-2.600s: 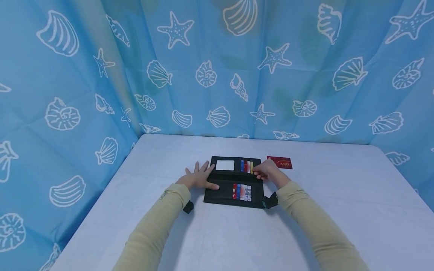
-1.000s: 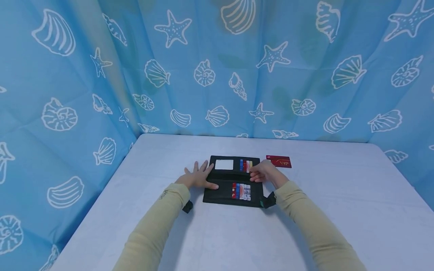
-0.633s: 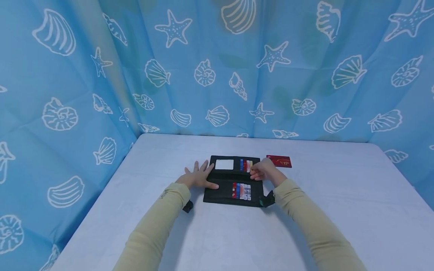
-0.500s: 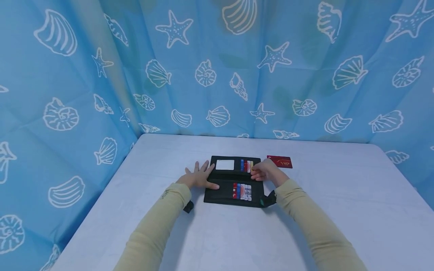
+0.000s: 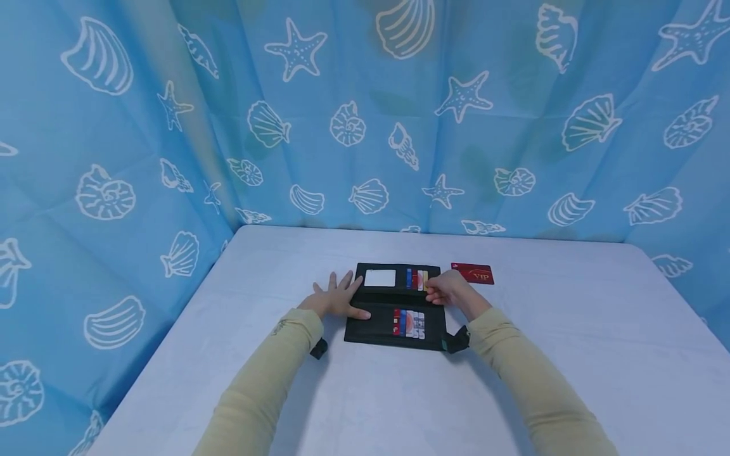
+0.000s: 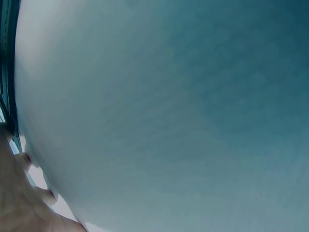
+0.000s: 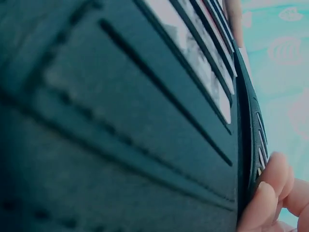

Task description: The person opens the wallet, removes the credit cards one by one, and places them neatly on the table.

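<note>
On a white table (image 5: pixel 371 399), an open wallet (image 5: pixel 371 327) is pressed at nine o'clock by the spread left hand (image 5: pixel 339 300); at two, a yellow card (image 5: pixel 425 277) is pinched by the right hand (image 5: pixel 453 291).

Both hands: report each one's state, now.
Left hand: open, spread on the black wallet.
Right hand: closed, apparently pinching the yellow card.

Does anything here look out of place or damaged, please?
Only the red VIP card stands out: it lies loose on the table, right of the open wallet, while the other visible cards sit in its pockets. No damage shows.
</note>
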Demonstrator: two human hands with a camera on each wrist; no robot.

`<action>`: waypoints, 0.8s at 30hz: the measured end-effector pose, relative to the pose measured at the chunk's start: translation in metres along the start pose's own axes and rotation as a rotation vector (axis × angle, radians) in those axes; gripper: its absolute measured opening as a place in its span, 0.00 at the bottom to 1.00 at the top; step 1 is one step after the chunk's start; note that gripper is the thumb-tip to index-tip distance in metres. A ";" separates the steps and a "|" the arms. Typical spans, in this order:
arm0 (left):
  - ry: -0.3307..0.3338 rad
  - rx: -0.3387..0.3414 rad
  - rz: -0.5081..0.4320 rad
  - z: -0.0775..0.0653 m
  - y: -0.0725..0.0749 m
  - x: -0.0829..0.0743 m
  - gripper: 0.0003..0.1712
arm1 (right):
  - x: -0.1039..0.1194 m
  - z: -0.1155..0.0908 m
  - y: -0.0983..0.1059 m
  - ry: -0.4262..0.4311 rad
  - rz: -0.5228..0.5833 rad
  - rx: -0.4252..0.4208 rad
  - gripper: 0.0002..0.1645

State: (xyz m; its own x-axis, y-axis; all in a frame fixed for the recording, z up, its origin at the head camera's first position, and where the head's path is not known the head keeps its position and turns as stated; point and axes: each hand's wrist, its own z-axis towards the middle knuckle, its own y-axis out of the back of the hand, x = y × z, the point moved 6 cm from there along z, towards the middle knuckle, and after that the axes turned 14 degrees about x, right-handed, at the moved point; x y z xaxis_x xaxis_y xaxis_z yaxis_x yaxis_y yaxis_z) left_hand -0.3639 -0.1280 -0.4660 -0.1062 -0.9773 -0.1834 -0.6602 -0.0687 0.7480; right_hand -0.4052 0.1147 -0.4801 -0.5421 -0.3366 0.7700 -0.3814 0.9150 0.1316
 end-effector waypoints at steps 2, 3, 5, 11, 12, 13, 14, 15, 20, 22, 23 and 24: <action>0.001 0.001 -0.001 0.000 0.000 -0.001 0.55 | 0.000 -0.001 0.001 0.013 -0.007 -0.006 0.11; 0.000 0.001 -0.004 -0.001 0.000 -0.001 0.55 | 0.000 -0.002 0.001 0.017 -0.007 -0.010 0.11; 0.000 0.000 -0.008 -0.001 0.000 -0.001 0.55 | 0.000 -0.003 0.001 0.032 -0.006 -0.014 0.10; 0.002 -0.004 -0.012 -0.001 -0.001 0.000 0.55 | -0.003 -0.009 0.007 0.057 -0.002 -0.014 0.11; 0.001 -0.004 -0.010 0.000 -0.001 0.000 0.55 | -0.004 -0.010 0.009 0.055 -0.002 -0.016 0.11; 0.001 -0.004 -0.008 0.000 -0.001 0.000 0.55 | -0.006 -0.010 0.011 0.055 -0.001 -0.015 0.12; -0.001 -0.005 -0.009 0.000 -0.001 0.000 0.55 | -0.007 -0.011 0.013 0.054 -0.001 -0.014 0.13; -0.002 -0.005 -0.009 0.000 -0.001 0.000 0.55 | -0.008 -0.012 0.015 0.053 0.000 -0.012 0.13; 0.003 -0.007 -0.006 0.001 -0.001 0.000 0.55 | -0.012 -0.017 0.023 0.055 -0.015 0.006 0.14; 0.004 -0.006 -0.003 0.000 0.000 0.000 0.56 | -0.013 -0.018 0.026 0.051 -0.030 0.011 0.16; 0.004 -0.006 -0.004 0.000 0.000 0.000 0.56 | -0.014 -0.018 0.027 0.047 -0.037 0.012 0.18; 0.002 -0.005 -0.003 0.000 0.000 0.000 0.56 | -0.015 -0.019 0.029 0.041 -0.040 0.014 0.20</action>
State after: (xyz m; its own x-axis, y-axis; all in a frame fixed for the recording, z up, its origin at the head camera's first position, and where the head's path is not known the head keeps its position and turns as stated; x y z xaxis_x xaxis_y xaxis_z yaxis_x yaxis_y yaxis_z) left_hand -0.3640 -0.1278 -0.4656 -0.1028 -0.9774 -0.1847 -0.6570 -0.0727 0.7504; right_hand -0.3943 0.1500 -0.4760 -0.4948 -0.3631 0.7895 -0.4124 0.8978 0.1544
